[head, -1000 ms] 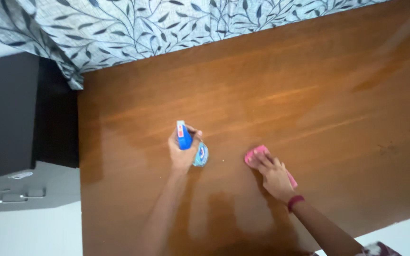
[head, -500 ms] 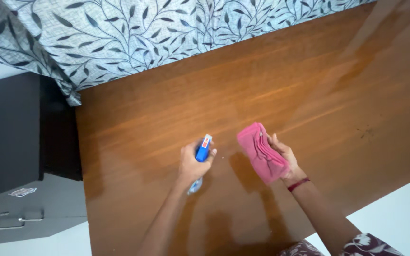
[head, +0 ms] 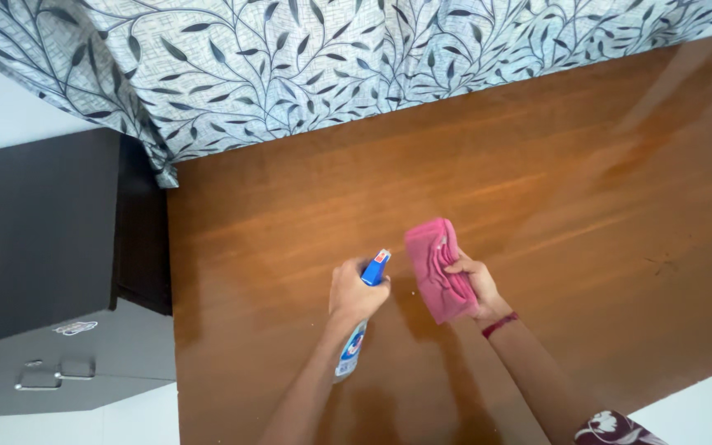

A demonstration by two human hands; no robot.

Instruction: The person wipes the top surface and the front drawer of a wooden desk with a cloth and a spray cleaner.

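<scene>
- Left hand (head: 356, 295) is closed around a blue spray bottle (head: 362, 317), its nozzle pointing at the cloth.
- Right hand (head: 471, 284) grips a folded pink cloth (head: 434, 268), lifted above the brown wooden table (head: 578, 206).
- Hands are near, not touching.

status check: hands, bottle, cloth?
Left hand grips blue spray bottle, nozzle toward cloth. Right hand holds folded pink cloth above wooden tabletop. Nothing between them.
</scene>
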